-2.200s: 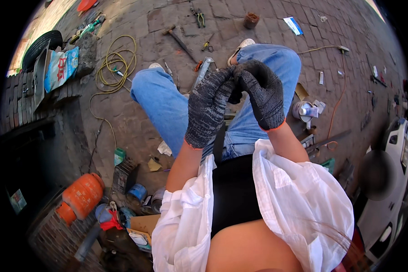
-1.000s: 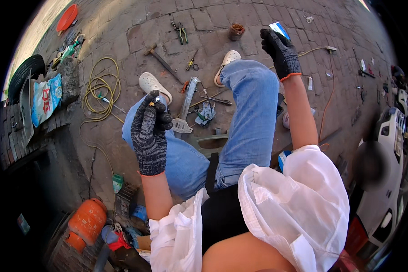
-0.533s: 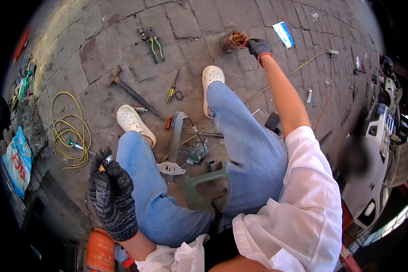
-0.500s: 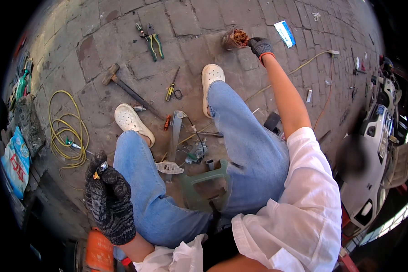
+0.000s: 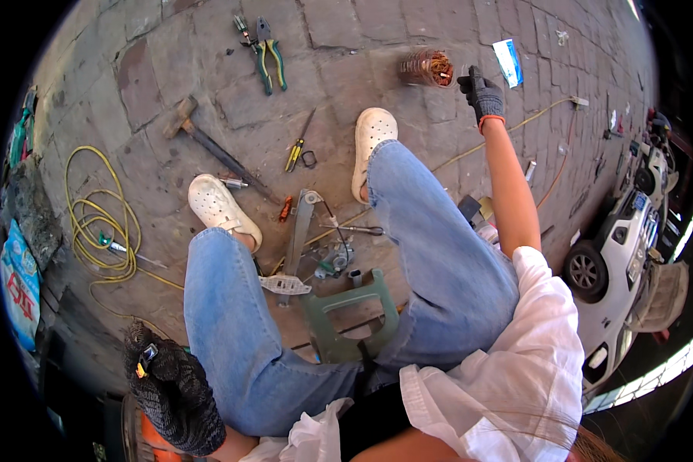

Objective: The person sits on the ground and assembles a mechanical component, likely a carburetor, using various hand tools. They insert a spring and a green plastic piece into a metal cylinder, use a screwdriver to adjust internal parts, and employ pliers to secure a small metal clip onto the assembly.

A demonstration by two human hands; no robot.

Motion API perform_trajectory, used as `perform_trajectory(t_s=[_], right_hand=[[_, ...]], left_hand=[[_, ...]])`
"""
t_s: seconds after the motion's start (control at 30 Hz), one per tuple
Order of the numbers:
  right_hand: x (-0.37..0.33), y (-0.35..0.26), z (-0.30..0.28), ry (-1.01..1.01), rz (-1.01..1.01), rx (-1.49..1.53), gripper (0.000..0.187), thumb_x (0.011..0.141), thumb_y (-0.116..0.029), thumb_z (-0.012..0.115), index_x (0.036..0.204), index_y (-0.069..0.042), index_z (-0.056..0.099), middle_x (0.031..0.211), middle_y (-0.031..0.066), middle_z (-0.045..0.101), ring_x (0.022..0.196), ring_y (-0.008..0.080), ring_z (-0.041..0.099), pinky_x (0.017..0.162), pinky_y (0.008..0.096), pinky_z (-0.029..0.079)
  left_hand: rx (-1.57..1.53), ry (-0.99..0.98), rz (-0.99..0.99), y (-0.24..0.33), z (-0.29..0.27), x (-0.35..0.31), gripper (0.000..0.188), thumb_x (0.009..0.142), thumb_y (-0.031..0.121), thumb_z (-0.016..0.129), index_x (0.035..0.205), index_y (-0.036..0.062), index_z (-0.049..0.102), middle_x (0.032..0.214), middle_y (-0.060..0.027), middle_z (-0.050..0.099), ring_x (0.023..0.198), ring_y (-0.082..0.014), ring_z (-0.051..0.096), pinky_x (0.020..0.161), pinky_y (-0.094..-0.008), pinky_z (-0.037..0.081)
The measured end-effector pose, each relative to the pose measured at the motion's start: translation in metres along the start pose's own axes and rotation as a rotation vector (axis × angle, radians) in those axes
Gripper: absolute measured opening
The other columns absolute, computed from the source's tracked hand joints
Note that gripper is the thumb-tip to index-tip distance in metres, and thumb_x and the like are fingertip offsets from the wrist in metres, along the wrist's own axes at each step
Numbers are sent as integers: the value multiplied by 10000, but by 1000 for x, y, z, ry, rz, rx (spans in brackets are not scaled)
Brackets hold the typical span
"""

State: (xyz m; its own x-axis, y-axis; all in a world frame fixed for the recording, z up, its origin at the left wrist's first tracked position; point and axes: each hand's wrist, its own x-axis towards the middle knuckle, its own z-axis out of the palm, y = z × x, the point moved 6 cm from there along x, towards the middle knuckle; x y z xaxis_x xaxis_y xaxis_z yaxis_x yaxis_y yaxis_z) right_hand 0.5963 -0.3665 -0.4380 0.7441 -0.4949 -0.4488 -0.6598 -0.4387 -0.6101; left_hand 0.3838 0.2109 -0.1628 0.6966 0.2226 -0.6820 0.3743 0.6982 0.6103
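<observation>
At the lower left, my left hand [image 5: 175, 396], in a dark grey knitted glove, is closed around a small yellow piece with a shiny metal end [image 5: 148, 356]; it resembles a lighter, but most of it is hidden. My right hand [image 5: 483, 95], gloved with an orange cuff, is stretched out at the upper right. Its fingers look apart, with nothing visible in them. Just left of it, not touching, a clear plastic container [image 5: 420, 68] lies tilted on the paving, with rust-brown scraps [image 5: 441, 69] at its mouth. A blue and white packet [image 5: 508, 63] lies right of that hand.
Pliers [image 5: 268, 58], a hammer [image 5: 208, 142] and a yellow-handled screwdriver [image 5: 295, 154] lie before my feet. A metal arm with a cable [image 5: 299, 231] and a green stool [image 5: 385, 296] are between my legs. Yellow hose [image 5: 131, 231] coils left; a white car [image 5: 620, 269] stands right.
My right hand has come away from the container's mouth and moved right. My left hand has dropped slightly down and left, still closed on the small piece. The view has shifted a little.
</observation>
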Motion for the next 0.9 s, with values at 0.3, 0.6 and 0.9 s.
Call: perform_trajectory(t_s=[0.3,0.6,0.9], right_hand=[[-115,-148,192,-531,-794,-465,466,778,-439,604,1029,-47,609,992,129,632,846,254,622,766,352,473],[-114,-197,386,-169,-766,-660,646,759,-381,623,1254,-21,417,1258,198,464,1074,344,516,883,414,437],[-77,-183,388,-288,-705,-463,443,776,-363,603,1064,-26,602,815,155,637,774,287,621,695,376,483]], left_hand=[[80,-1,76,2,-5,12,355,879,236,549,1158,21,500,1023,-72,564,822,-160,536,700,-261,461],[173,179,-32,-5,19,42,401,857,148,575,1201,-33,475,933,-72,574,753,-126,549,618,-237,452],[346,140,-47,-4,9,52,429,837,95,573,1240,2,463,965,-105,603,747,-157,605,579,-249,471]])
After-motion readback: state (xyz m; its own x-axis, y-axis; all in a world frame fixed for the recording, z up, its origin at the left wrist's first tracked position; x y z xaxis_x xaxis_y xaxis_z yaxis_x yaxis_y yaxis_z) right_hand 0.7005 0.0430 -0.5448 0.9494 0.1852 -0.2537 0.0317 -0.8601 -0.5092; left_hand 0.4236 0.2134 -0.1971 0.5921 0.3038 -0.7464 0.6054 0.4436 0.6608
